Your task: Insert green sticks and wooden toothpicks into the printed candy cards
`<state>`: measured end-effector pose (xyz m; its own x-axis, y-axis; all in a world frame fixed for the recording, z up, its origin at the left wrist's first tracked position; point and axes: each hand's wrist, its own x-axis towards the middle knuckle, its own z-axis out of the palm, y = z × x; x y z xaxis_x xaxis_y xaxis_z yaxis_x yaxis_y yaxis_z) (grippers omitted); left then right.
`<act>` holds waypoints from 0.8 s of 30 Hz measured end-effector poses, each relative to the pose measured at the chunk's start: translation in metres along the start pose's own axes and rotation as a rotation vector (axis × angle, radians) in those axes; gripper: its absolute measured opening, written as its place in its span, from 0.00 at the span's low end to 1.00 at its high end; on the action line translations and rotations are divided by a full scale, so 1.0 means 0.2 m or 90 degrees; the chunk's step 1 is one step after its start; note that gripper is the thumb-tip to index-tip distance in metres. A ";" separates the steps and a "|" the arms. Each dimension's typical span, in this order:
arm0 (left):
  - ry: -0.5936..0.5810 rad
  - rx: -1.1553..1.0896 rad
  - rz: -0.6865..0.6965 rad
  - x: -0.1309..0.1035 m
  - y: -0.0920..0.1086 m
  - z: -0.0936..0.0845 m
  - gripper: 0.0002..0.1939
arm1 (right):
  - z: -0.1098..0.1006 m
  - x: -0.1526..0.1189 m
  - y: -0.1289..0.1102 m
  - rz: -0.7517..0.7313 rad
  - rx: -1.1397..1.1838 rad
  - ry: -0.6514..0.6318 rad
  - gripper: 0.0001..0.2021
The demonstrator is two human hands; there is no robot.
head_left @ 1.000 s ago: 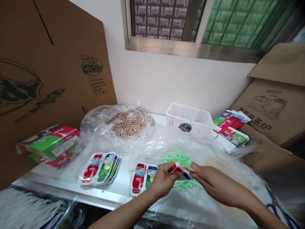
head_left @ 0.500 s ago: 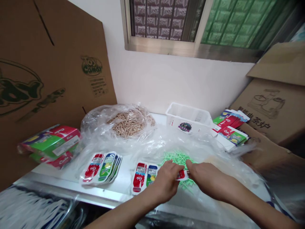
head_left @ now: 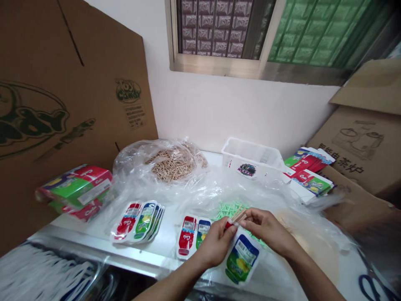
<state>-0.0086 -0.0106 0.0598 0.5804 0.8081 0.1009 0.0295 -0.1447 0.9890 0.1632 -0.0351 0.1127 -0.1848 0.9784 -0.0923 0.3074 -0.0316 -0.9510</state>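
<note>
My left hand [head_left: 216, 244] is closed on a bottle-shaped candy packet [head_left: 241, 261], blue and green with a lemon picture, which hangs tilted below the fingers. A bit of a red packet shows at the left fingertips. My right hand [head_left: 269, 230] pinches several thin brown sticks [head_left: 239, 215] at the packet's top edge; whether they are inside it is hidden. Behind the hands lies a heap of light green sticks [head_left: 226, 209]. Left of my left hand rests a stack of red and blue-green packets [head_left: 187, 237], partly covered by that hand.
Another packet stack [head_left: 138, 221] lies farther left. A plastic bag of brown sticks [head_left: 171, 167] and a white basket [head_left: 250, 161] stand near the wall. Printed boxes [head_left: 84, 188] sit at left, folded cartons [head_left: 308, 167] at right. Scissors [head_left: 369, 286] lie lower right.
Both hands have lifted slightly and turned, bringing the lemon packet into view. Brown sticks now show in my right fingers. The whole view has shifted a little.
</note>
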 end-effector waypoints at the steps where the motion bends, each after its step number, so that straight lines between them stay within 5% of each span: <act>1: -0.003 -0.039 0.001 0.00 -0.01 0.01 0.16 | 0.02 0.00 0.01 -0.009 0.023 0.012 0.11; 12: 0.001 -0.335 -0.096 -0.02 -0.03 0.05 0.20 | 0.07 0.03 0.05 -0.006 -0.014 0.081 0.12; 24: 0.042 -0.388 -0.121 -0.02 -0.02 0.07 0.17 | 0.10 0.04 0.06 0.000 0.026 0.112 0.08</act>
<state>0.0003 -0.0213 0.0537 0.5592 0.8236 -0.0947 -0.3524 0.3395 0.8721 0.1461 -0.0323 0.0942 -0.0171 0.9989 -0.0431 0.2693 -0.0369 -0.9624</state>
